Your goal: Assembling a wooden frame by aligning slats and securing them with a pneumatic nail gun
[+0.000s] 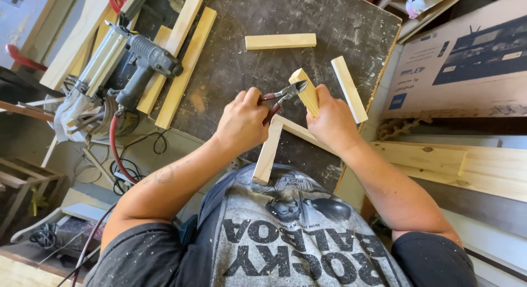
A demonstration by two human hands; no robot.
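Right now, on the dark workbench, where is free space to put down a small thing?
Bare board lies on the workbench between the long strips beside the nail gun and the short wood block. A smaller patch lies right of that block, above the slanted block. Around the left hand, pliers and right hand it is crowded.

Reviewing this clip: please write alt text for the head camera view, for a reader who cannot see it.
A left hand grips red-handled pliers whose tips meet a short pale wooden block held upright by the right hand, above a dark, dusty workbench. A grey nail gun lies on light wooden slats at left.
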